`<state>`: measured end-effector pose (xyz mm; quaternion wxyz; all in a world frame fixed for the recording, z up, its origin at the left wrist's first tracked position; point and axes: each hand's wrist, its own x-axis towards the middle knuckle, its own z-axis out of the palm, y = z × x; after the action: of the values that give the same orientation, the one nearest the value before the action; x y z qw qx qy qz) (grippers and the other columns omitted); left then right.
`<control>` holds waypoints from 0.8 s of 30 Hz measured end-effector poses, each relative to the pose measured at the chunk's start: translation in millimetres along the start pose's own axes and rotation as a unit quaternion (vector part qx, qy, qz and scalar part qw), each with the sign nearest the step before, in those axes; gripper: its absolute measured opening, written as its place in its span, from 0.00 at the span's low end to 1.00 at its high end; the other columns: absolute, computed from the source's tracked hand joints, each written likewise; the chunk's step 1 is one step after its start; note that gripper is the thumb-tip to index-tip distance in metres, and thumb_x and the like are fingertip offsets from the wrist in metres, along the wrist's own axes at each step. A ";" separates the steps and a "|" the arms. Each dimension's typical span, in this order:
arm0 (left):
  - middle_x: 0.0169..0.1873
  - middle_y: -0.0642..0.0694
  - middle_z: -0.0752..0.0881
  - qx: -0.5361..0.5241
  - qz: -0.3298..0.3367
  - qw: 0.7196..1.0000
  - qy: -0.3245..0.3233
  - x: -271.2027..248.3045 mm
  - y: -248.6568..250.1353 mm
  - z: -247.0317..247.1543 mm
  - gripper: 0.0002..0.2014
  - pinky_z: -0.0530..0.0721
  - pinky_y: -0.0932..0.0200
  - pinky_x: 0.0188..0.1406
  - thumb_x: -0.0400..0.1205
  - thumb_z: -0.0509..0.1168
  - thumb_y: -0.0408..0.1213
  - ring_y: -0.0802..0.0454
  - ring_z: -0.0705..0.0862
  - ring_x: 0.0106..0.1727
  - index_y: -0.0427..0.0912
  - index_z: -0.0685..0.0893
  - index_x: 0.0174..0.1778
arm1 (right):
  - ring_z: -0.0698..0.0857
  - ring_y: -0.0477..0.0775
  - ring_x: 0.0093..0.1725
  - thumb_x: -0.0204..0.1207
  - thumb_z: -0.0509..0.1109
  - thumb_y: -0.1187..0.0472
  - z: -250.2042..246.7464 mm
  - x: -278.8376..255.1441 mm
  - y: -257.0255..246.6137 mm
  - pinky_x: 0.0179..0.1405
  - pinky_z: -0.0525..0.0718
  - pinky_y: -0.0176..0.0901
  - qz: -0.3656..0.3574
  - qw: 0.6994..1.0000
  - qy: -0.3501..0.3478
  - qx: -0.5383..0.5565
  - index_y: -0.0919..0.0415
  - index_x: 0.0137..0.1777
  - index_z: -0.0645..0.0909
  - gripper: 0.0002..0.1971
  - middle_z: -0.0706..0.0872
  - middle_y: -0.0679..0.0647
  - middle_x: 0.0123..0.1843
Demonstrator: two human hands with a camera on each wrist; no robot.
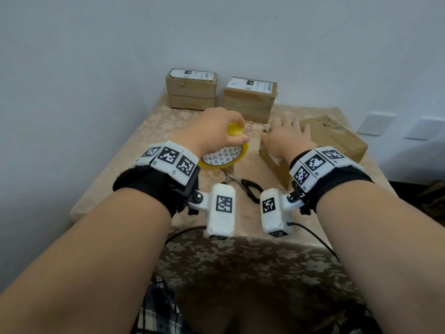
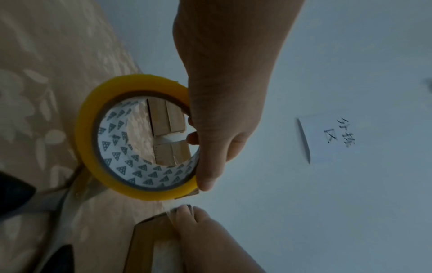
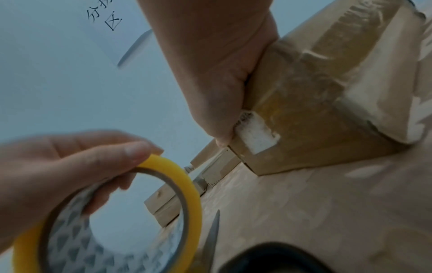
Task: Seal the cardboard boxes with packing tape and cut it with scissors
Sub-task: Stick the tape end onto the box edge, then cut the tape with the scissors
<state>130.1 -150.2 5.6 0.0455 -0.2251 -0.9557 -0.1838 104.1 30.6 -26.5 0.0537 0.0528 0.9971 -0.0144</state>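
Note:
My left hand [image 1: 216, 131] grips a yellow roll of packing tape [image 1: 224, 162] just above the table, thumb outside and fingers through its patterned core [image 2: 140, 173]. To its right my right hand [image 1: 286, 137] lies flat on top of a small cardboard box [image 1: 273, 165], fingers straight, thumb down the box's side [image 3: 304, 114]. A thin clear strip seems to run from the tape roll [image 2: 88, 118] toward the box edge under the right fingertips [image 2: 184, 210]. Black-handled scissors [image 1: 250, 189] lie on the table in front, between my wrists.
Two stacked boxes [image 1: 191, 89] and a taller labelled box [image 1: 250, 97] stand against the back wall. A flat cardboard box [image 1: 337, 138] lies at the right. The table [image 1: 120, 179] has a floral beige cloth; its left edge runs near the wall.

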 end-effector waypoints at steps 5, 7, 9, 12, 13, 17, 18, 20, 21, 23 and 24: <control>0.59 0.45 0.78 0.078 0.016 0.997 0.005 2.4 9.9 6.2 0.26 0.72 0.58 0.48 0.79 0.62 0.59 0.46 0.77 0.60 0.52 0.77 0.71 | 0.43 0.67 0.84 0.85 0.50 0.42 -0.7 -4.0 -3.9 0.82 0.42 0.63 0.019 1.000 0.006 -0.017 0.63 0.85 0.39 0.38 0.44 0.67 0.85; 0.59 0.45 0.77 0.068 0.015 0.998 0.008 3.5 9.6 8.3 0.26 0.72 0.58 0.49 0.80 0.62 0.59 0.46 0.77 0.60 0.52 0.77 0.72 | 0.43 0.67 0.84 0.87 0.48 0.49 -2.5 -4.5 -7.1 0.82 0.42 0.61 0.020 1.000 -0.003 -0.010 0.65 0.84 0.38 0.34 0.43 0.68 0.85; 0.56 0.47 0.77 0.058 0.008 0.998 0.014 3.6 6.7 8.7 0.26 0.73 0.57 0.48 0.80 0.61 0.59 0.47 0.77 0.58 0.53 0.76 0.72 | 0.42 0.67 0.84 0.88 0.46 0.51 -3.2 -3.6 -6.7 0.82 0.41 0.61 0.015 1.000 -0.012 -0.002 0.65 0.84 0.38 0.32 0.42 0.69 0.85; 0.57 0.46 0.77 0.042 -0.003 0.999 0.025 2.8 0.3 8.5 0.27 0.73 0.57 0.50 0.80 0.60 0.60 0.47 0.76 0.60 0.53 0.74 0.74 | 0.43 0.63 0.85 0.87 0.41 0.47 -8.5 -2.2 1.0 0.81 0.40 0.62 -0.016 0.998 -0.021 0.054 0.63 0.85 0.44 0.31 0.45 0.65 0.86; 0.59 0.45 0.78 0.038 -0.002 0.999 0.029 2.4 -1.1 8.7 0.28 0.73 0.55 0.53 0.80 0.60 0.60 0.47 0.76 0.62 0.52 0.73 0.74 | 0.45 0.62 0.85 0.86 0.40 0.45 -11.9 -2.7 4.7 0.81 0.40 0.63 -0.035 0.996 -0.021 0.085 0.62 0.85 0.49 0.32 0.49 0.63 0.86; 0.62 0.47 0.80 0.028 -0.004 0.999 0.043 0.2 0.1 7.6 0.29 0.75 0.51 0.60 0.79 0.62 0.61 0.46 0.76 0.65 0.51 0.74 0.74 | 0.52 0.59 0.84 0.86 0.46 0.48 -17.8 -13.8 17.6 0.81 0.49 0.66 -0.092 0.986 0.001 0.140 0.61 0.80 0.62 0.27 0.58 0.59 0.84; 0.63 0.47 0.80 0.026 -0.006 0.999 0.043 -0.6 0.9 7.2 0.30 0.75 0.50 0.60 0.78 0.62 0.61 0.46 0.76 0.66 0.51 0.74 0.74 | 0.51 0.58 0.84 0.86 0.48 0.49 -14.9 -18.5 20.0 0.80 0.47 0.67 -0.096 0.988 -0.002 0.119 0.60 0.80 0.61 0.26 0.56 0.58 0.85; 0.64 0.46 0.79 0.018 -0.009 0.999 0.036 -2.2 1.8 6.6 0.30 0.74 0.50 0.62 0.79 0.63 0.60 0.46 0.75 0.67 0.51 0.72 0.75 | 0.48 0.57 0.85 0.86 0.50 0.48 -5.3 -27.9 23.8 0.79 0.44 0.67 -0.110 0.992 -0.004 0.056 0.57 0.83 0.55 0.28 0.50 0.56 0.86; 0.65 0.45 0.78 0.012 -0.010 0.999 0.031 -2.9 1.9 6.6 0.29 0.73 0.50 0.63 0.79 0.63 0.58 0.46 0.75 0.67 0.51 0.71 0.75 | 0.47 0.55 0.85 0.86 0.49 0.49 -0.9 -31.3 25.8 0.79 0.43 0.68 -0.118 0.993 -0.001 0.029 0.57 0.84 0.50 0.29 0.47 0.54 0.87; 0.65 0.44 0.77 -0.001 -0.013 1.000 0.022 -5.0 1.8 6.5 0.29 0.72 0.50 0.65 0.80 0.64 0.54 0.45 0.73 0.69 0.50 0.70 0.77 | 0.45 0.52 0.85 0.87 0.47 0.50 3.7 -33.5 29.1 0.80 0.42 0.68 -0.124 0.992 0.010 0.009 0.56 0.85 0.46 0.29 0.45 0.51 0.87; 0.66 0.44 0.76 -0.009 -0.015 1.000 0.020 -6.3 1.7 6.0 0.29 0.72 0.50 0.65 0.80 0.65 0.52 0.45 0.73 0.69 0.50 0.69 0.77 | 0.45 0.51 0.85 0.88 0.47 0.51 4.8 -34.1 29.4 0.80 0.42 0.68 -0.120 0.993 0.014 0.009 0.56 0.85 0.46 0.28 0.45 0.50 0.87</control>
<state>136.5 -149.1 -0.4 0.0598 -0.2077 -0.9562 -0.1974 141.4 56.1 -28.2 0.0369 -0.0668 0.9967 -0.0292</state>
